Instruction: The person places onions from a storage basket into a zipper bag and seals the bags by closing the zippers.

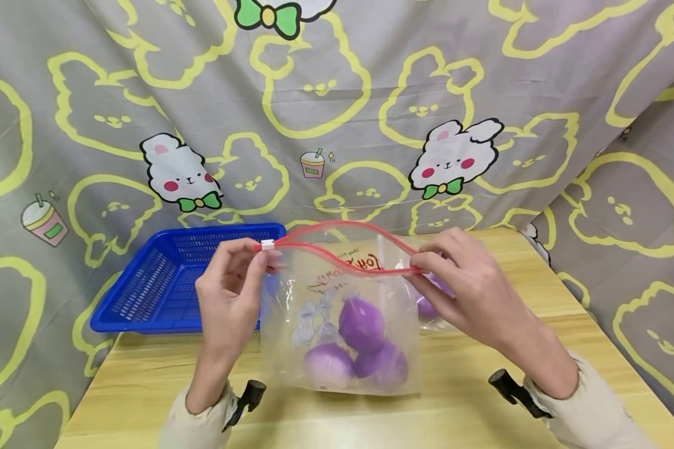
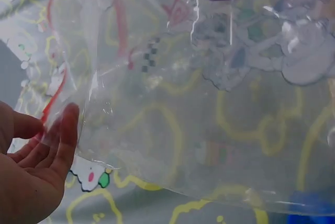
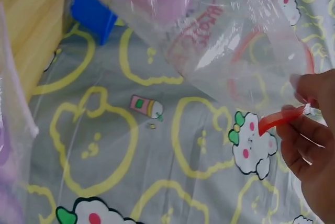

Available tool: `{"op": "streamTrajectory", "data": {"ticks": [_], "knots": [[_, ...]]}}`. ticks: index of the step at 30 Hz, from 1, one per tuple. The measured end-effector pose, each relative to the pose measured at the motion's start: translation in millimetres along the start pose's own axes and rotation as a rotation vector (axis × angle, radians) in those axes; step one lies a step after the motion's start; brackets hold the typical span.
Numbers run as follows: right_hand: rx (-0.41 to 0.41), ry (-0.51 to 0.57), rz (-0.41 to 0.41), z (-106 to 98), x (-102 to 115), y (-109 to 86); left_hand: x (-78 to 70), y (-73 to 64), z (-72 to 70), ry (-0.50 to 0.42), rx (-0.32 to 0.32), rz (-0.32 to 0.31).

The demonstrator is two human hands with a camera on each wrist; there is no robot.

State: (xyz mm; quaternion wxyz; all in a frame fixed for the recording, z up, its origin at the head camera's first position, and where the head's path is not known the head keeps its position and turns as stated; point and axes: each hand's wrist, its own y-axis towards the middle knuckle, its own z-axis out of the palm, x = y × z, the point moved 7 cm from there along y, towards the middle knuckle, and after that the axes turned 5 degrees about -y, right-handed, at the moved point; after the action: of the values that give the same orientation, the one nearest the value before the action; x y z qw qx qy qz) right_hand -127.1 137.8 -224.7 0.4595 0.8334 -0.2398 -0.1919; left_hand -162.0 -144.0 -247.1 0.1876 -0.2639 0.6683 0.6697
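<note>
A clear zip bag (image 1: 283, 349) hangs upright between both hands, with three round purple onion-like things (image 1: 362, 324) at its bottom. Its red zip strip (image 1: 351, 269) bows apart in the middle, so the mouth gapes. My left hand (image 1: 230, 299) pinches the strip's left end by the white slider (image 1: 267, 244). At the opposite end, my right hand (image 1: 477, 299) pinches the red strip between thumb and fingers, as the right wrist view also shows. In the left wrist view, the thumb and fingertips of the left hand (image 2: 44, 166) meet at the bag's edge.
Behind the left hand stands a blue plastic basket (image 1: 146, 318). A second clear bag with purple things (image 1: 427, 307) lies behind the right hand, partly hidden. Beneath is a wooden table (image 1: 472, 405), backed by a grey curtain (image 1: 382, 37) with yellow outlines.
</note>
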Motion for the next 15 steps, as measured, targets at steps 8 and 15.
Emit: {"op": "streamTrajectory", "data": {"ticks": [8,15], "knots": [[0.296,-0.069,0.094,13.7,-9.8,-10.3,15.9,-12.8,4.7,-0.069,0.083,-0.046],[0.329,0.019,0.078,22.2,40.4,18.0,14.2,-17.6,17.8,-0.062,0.158,-0.007]]}}
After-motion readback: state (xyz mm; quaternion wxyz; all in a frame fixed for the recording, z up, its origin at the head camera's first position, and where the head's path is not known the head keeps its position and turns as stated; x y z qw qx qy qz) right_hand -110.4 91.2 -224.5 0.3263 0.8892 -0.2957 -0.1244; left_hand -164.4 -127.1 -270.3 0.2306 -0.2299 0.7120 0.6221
